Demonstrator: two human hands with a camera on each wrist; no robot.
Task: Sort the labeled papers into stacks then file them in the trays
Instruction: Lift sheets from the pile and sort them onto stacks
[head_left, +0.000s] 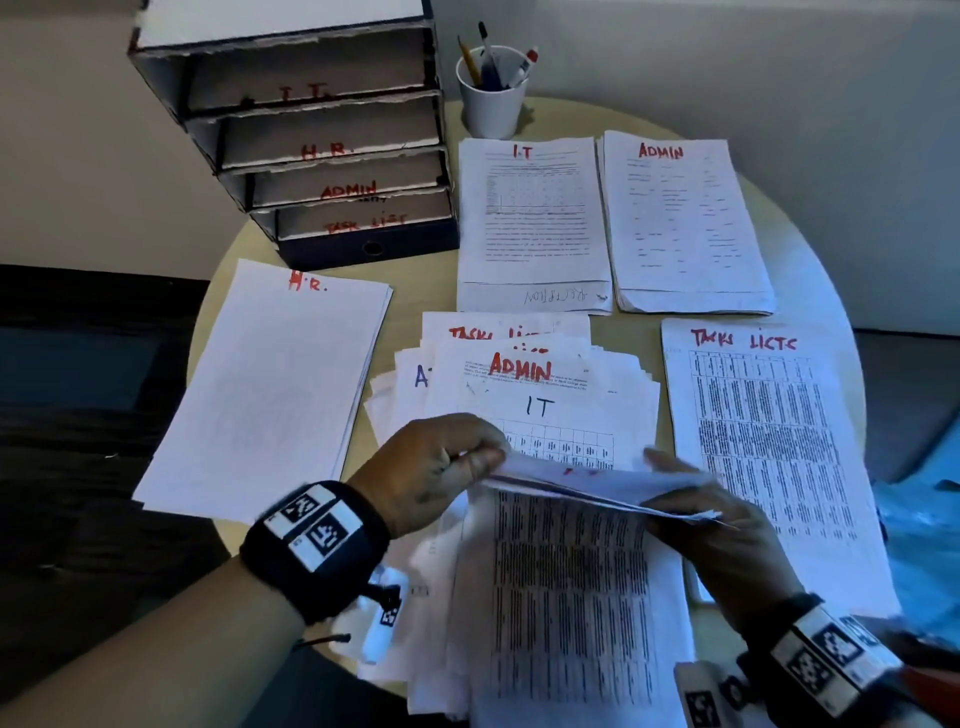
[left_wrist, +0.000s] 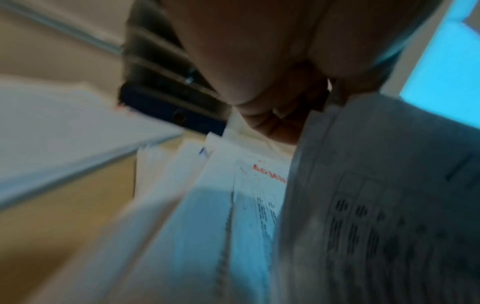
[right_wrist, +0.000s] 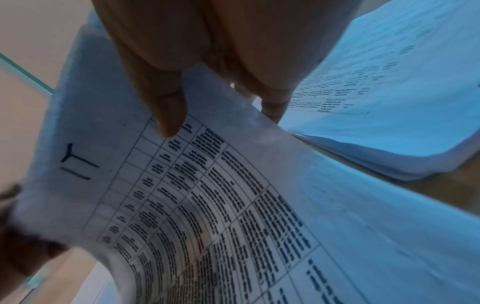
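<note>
A white cup (head_left: 491, 101) holding pens and a pencil (head_left: 469, 61) is standing on the round beige surface (head_left: 802, 236), backed by a pale wall (head_left: 727, 62).

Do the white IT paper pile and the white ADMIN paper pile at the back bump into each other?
Apart. The head view shows a strip of tan table between the IT pile and ADMIN pile.

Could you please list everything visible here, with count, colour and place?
tray tower: one, dark blue, four labelled trays, table's far left.
cup of pens: one, white, beside the tower.
sorted stacks: four, white; H.R. left, IT and ADMIN far, TASK LISTS right.
unsorted pile: one, white, centre.
lifted sheet: one, white, folded back.
table: one, beige, round.
left hand, right hand: both pinch the lifted sheet.
</note>
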